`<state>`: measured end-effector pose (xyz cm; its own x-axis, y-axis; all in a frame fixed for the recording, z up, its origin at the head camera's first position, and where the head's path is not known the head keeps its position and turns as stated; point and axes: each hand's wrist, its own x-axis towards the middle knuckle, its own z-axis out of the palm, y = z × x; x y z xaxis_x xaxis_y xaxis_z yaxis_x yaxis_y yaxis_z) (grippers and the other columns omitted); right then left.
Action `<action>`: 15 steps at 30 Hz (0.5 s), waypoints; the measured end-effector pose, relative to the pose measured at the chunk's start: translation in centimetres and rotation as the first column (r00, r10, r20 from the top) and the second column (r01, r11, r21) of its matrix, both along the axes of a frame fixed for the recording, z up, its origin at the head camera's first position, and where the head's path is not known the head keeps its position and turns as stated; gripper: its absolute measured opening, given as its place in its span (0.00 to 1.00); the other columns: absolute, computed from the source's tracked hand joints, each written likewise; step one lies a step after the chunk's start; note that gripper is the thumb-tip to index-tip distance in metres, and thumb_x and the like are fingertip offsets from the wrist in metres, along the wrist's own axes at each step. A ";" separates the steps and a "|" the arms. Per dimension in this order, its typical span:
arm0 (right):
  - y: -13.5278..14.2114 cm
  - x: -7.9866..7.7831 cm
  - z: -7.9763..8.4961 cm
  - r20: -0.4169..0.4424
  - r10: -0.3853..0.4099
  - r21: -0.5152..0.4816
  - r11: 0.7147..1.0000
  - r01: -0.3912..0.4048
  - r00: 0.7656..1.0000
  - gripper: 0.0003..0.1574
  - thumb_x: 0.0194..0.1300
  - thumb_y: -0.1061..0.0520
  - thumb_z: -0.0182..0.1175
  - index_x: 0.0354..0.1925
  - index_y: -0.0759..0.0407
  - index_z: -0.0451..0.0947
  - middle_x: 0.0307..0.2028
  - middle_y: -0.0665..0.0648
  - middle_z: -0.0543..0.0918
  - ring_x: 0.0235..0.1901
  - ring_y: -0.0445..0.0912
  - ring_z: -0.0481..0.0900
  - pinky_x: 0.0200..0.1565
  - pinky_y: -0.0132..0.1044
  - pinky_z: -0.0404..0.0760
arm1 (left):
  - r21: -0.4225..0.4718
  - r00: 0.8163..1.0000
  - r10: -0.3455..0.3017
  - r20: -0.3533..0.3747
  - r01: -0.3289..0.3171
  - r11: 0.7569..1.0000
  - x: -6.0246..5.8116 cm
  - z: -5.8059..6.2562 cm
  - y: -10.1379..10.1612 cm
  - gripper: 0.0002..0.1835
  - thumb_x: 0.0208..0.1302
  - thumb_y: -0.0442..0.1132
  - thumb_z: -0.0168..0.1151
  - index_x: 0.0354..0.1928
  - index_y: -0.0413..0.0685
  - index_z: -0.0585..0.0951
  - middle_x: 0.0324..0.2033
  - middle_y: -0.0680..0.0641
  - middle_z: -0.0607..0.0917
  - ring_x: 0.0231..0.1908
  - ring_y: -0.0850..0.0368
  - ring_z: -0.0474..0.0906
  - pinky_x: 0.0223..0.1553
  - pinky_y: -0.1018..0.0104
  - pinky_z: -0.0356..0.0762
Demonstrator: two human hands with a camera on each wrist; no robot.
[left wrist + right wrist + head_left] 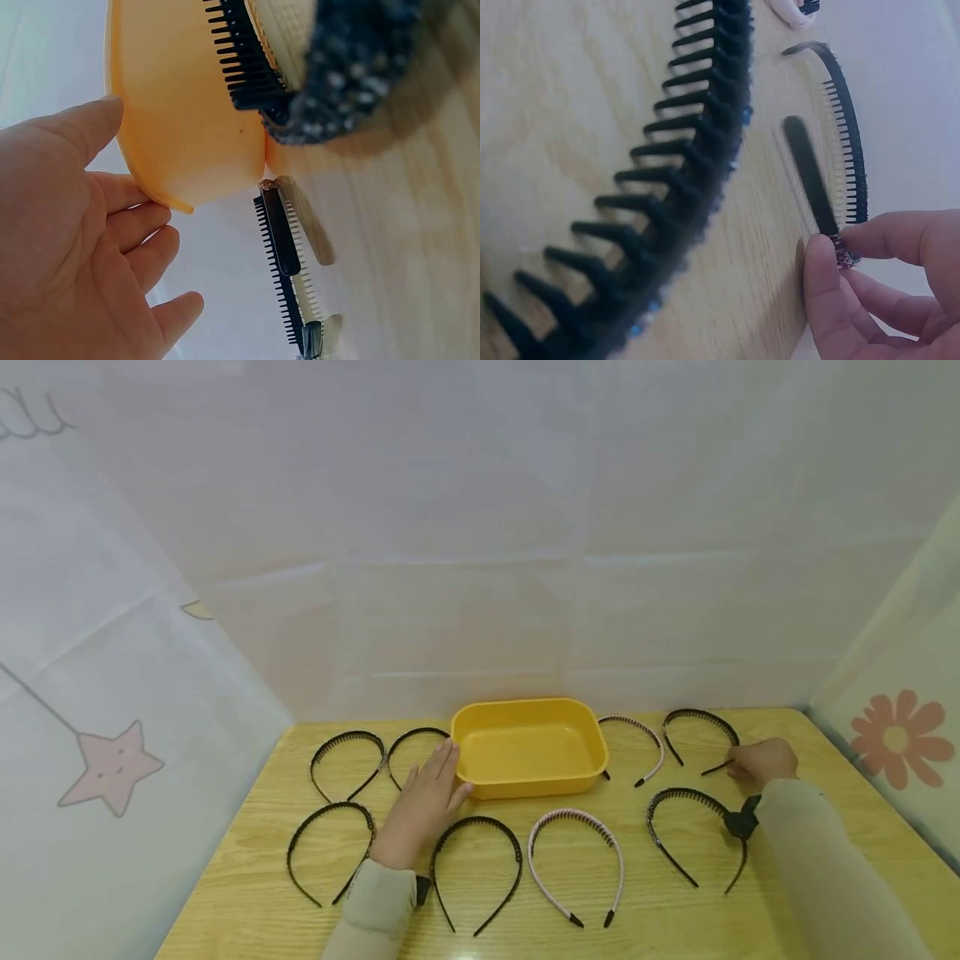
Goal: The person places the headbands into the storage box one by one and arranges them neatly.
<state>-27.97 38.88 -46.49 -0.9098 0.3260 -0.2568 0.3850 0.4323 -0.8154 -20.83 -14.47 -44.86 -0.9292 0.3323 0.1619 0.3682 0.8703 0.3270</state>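
A yellow plastic tray [517,790] stands at the back middle of the table. My left hand [426,802] rests against its left rim with the fingers extended; in the left wrist view the thumb and fingertips of that hand [82,225] touch the tray's edge [187,150]. At the back right, my right hand [765,762] pinches one arm of a black toothed headband [701,713] lying on the table. The right wrist view has thumb and fingers [885,277] closed around the glittery side of this headband [855,165].
Black toothed headbands lie left of the tray [348,735] and in front of it [480,820]. A pink headband [573,813] lies in front, another pink one [637,723] partly behind the tray's right side. A black headband [686,792] sits beneath my right wrist. A white sheet [465,610] hangs behind.
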 end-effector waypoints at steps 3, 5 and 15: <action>0.0 -0.1 0.0 -0.012 -0.013 0.013 1.000 0.013 1.000 0.21 0.65 0.61 0.58 0.43 0.84 0.79 0.15 0.56 0.84 0.17 0.46 0.85 0.23 0.34 0.84 | -0.003 1.000 0.001 0.009 -0.001 1.000 0.0 0.1 0.0 0.38 0.80 0.53 0.50 0.79 0.38 0.53 0.79 0.39 0.53 0.78 0.45 0.46 0.75 0.36 0.48; 0.1 -0.1 0.0 -0.018 -0.012 0.027 1.000 0.013 1.000 0.20 0.65 0.61 0.57 0.40 0.83 0.81 0.15 0.56 0.84 0.16 0.45 0.85 0.23 0.35 0.85 | -0.002 1.000 0.001 0.012 -0.001 1.000 0.0 0.1 0.0 0.38 0.80 0.53 0.50 0.80 0.39 0.53 0.79 0.39 0.53 0.78 0.45 0.46 0.75 0.37 0.47; 0.2 0.5 1.2 0.002 -0.007 0.004 1.000 0.007 1.000 0.22 0.67 0.56 0.54 0.41 0.76 0.83 0.19 0.55 0.86 0.21 0.46 0.86 0.27 0.30 0.81 | 0.020 1.000 -0.013 0.020 0.012 1.000 -0.2 0.1 0.1 0.38 0.80 0.55 0.48 0.80 0.43 0.52 0.79 0.42 0.52 0.78 0.46 0.46 0.77 0.40 0.46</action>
<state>-27.52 39.10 -45.34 -0.9070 0.3336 -0.2572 0.3897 0.4327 -0.8130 -21.07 -14.33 -44.80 -0.9282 0.3407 0.1497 0.3721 0.8592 0.3513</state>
